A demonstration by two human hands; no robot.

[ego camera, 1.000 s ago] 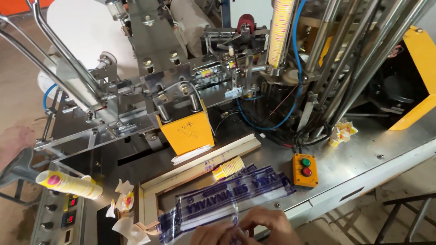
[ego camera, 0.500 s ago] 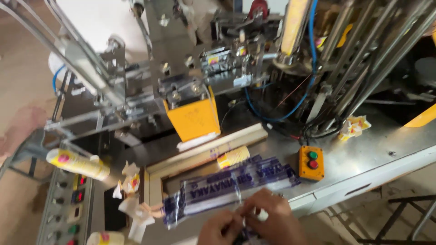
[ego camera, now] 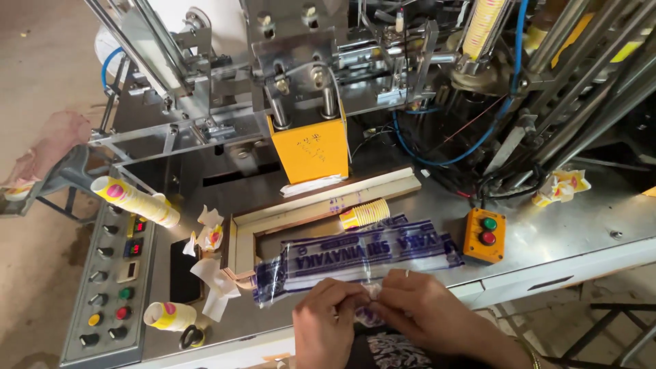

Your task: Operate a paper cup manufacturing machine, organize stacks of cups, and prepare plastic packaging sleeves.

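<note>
Clear printed plastic sleeve now pinched closer between both hands, left hand, right hand.

A clear bag with blue print lies flat lengthwise along the counter's near edge, its near side pinched.

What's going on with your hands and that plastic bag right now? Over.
Left hand and right hand both pinching the clear printed bag at its near edge. Bag lies flat on the metal table. Nothing in the way.
</note>
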